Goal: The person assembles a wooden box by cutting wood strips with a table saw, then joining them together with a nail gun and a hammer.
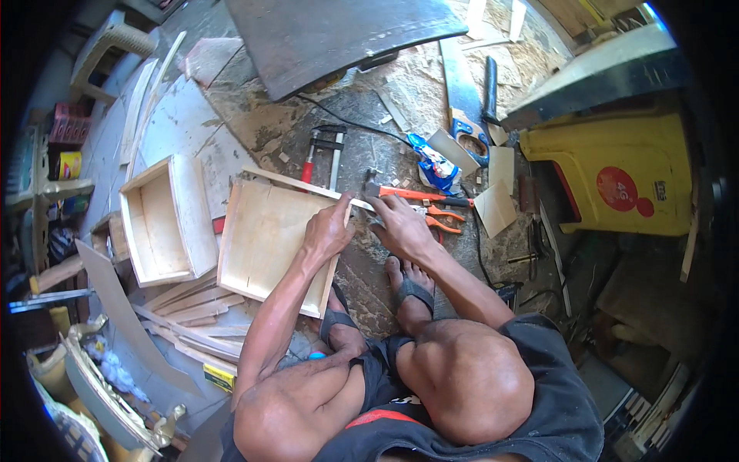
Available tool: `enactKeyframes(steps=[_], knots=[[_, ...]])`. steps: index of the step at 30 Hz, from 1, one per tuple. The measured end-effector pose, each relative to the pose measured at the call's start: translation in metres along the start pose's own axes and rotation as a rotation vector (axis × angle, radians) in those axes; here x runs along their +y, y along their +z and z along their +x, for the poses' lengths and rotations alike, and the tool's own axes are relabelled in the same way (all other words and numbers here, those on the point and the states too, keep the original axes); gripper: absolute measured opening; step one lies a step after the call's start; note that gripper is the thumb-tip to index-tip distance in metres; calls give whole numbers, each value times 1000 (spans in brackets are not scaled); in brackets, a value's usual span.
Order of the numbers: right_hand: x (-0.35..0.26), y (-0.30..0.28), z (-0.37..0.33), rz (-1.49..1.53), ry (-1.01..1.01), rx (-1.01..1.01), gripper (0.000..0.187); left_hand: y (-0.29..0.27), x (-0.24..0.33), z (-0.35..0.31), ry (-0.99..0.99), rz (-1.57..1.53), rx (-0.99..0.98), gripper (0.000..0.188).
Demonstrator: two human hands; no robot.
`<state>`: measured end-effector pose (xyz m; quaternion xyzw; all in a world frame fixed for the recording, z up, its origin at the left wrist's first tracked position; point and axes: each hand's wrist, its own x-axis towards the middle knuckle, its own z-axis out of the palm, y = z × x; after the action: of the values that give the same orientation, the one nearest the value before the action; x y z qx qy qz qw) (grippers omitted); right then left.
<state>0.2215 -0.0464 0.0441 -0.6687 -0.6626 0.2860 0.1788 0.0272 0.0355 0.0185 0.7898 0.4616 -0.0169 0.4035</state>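
A shallow wooden drawer-like box [265, 231] leans in front of me, tilted by my left leg. Along its far edge lies a thin wood strip [289, 182], its right end jutting past the box corner. My left hand [329, 229] is closed on the strip at that corner. At the strip's right end, my right hand [400, 223] has bent fingers pressed together; whatever they pinch is too small to make out. Just beyond the right hand lie a hammer [419, 195] with an orange handle and orange-handled pliers [445, 219].
Another wooden box [165, 223] sits at left, above stacked wood strips [196, 312]. A clamp [336, 158], a blue-white packet [433, 165] and a handsaw [462, 96] lie beyond my hands. A dark board [346, 35] stands far ahead, a yellow plastic stool [616, 169] at right.
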Motion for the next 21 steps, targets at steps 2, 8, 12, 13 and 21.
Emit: enactKeyframes(steps=[2,8,12,13,21], knots=[[-10,9,30,-121,-59,-125,48,1,-10,-6,18,33,64,72],[12,15,38,0,-6,-44,18,-50,-55,-56,-129,-149,676,60],[-4,-7,-1,65,-24,-67,29,-62,-135,-128,-680,122,1148,48],[-2,-2,-16,118,-29,-122,29,-49,-143,-131,-650,105,1107,46],[-29,10,-53,456,20,-459,36,-1,-119,-169,-948,-678,1287,72]])
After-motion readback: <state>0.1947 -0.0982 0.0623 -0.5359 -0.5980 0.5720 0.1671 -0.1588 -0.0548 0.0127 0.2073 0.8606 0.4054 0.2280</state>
